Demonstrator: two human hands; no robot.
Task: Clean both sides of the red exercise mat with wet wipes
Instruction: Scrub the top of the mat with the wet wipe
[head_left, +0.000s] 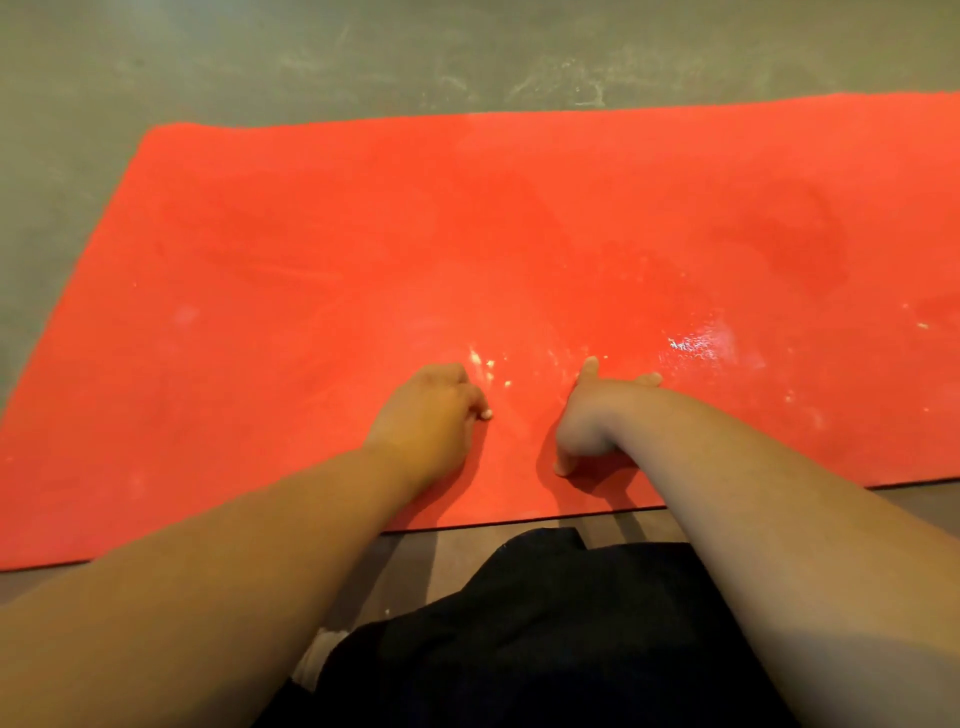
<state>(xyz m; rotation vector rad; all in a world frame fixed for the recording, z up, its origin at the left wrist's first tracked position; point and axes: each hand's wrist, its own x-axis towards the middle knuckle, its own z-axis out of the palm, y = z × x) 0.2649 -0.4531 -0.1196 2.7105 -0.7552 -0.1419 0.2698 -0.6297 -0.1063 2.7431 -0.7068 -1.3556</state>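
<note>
The red exercise mat (363, 234) lies flat on the floor and fills most of the view. Wet shiny patches (696, 345) and small white crumbs (488, 366) mark its surface near my hands. My left hand (431, 410) rests on the mat near its front edge, back up, with the fingers curled under; nothing shows in it. My right hand (597, 415) presses on the mat just to the right, fingers spread and thumb pointing back toward me. No wet wipe is in view.
Grey concrete floor (311, 57) surrounds the mat at the back and left. The mat's front edge (519, 522) runs just ahead of my dark-clothed lap (545, 634). The mat runs out of view on the right.
</note>
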